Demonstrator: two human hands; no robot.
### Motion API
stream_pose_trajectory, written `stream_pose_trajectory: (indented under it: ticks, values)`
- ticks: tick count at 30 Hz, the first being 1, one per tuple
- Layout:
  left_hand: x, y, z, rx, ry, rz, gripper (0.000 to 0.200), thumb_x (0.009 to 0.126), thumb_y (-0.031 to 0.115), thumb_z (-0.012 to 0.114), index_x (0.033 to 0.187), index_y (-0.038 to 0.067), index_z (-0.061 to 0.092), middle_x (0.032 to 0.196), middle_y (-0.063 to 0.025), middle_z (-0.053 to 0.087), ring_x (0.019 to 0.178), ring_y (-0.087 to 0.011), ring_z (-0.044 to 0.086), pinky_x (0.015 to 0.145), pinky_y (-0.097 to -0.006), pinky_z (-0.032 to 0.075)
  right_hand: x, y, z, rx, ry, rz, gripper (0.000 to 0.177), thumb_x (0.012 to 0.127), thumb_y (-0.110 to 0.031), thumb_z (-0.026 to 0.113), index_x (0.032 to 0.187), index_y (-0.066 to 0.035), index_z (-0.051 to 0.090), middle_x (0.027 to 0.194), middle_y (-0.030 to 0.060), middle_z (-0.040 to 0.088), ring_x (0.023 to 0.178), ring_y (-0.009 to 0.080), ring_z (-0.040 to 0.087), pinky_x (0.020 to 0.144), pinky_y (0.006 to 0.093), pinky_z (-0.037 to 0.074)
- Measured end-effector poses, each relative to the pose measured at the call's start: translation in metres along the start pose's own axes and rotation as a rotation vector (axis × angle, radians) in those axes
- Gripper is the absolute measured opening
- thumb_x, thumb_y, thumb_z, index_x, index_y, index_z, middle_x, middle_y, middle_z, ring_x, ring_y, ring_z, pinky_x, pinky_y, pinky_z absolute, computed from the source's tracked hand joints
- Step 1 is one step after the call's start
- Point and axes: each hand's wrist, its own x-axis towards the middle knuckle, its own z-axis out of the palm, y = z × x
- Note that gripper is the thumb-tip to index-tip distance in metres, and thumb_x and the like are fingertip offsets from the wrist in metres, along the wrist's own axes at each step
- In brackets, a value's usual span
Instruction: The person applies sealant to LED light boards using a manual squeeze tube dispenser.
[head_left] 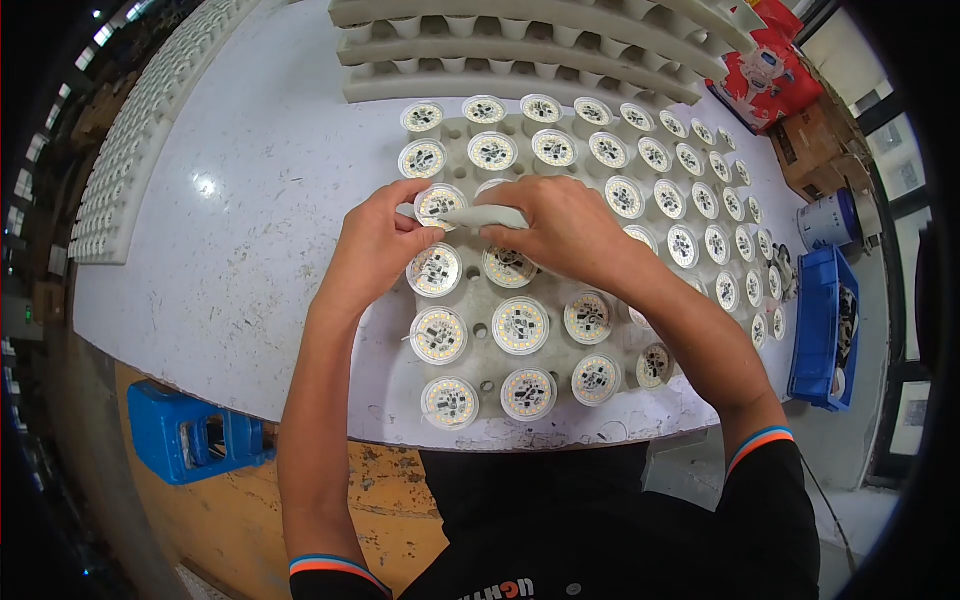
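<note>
A white foam tray point(470, 350) lies on the white table, filled with several round LED bulb bodies, circuit boards facing up. My left hand point(375, 245) pinches one bulb body point(438, 203) at the tray's left side, second row from the near-middle. My right hand point(560, 225) holds a grey-white tube-like tool point(482, 216), its tip pointing left onto that bulb. Both forearms reach in from the bottom of the view.
Stacked empty foam trays point(520, 60) stand at the table's far edge, another long tray point(130, 150) at the left. A blue bin point(822, 330) and a white-blue can point(828, 220) sit at the right, a red package point(765, 75) far right, a blue object point(190, 435) below the table's near-left edge.
</note>
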Motion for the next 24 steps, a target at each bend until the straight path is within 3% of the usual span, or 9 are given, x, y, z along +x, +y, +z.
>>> stream_pose_trajectory:
  ticks: [4, 24]
  values:
    - [-0.0004, -0.0001, 0.0012, -0.015, 0.016, 0.01, 0.05, 0.08, 0.004, 0.073, 0.127, 0.002, 0.057, 0.1, -0.0107, 0.07, 0.084, -0.0148, 0.069, 0.075, -0.0294, 0.055, 0.0003, 0.0018, 0.0038, -0.02, 0.039, -0.006, 0.03, 0.081, -0.03, 0.072, 0.107, -0.015, 0.072, 0.088, 0.011, 0.071, 0.079, 0.03, 0.067, 0.068, 0.0425, 0.051]
    - [0.0001, -0.0003, 0.0018, 0.011, 0.014, 0.009, 0.05, 0.08, 0.004, 0.073, 0.127, 0.001, 0.056, 0.111, -0.0114, 0.066, 0.086, -0.0166, 0.069, 0.074, -0.03, 0.055, -0.0002, -0.0005, 0.0025, -0.025, 0.032, 0.018, 0.025, 0.081, -0.028, 0.071, 0.101, -0.014, 0.073, 0.085, 0.0109, 0.07, 0.078, 0.0308, 0.067, 0.067, 0.0439, 0.05]
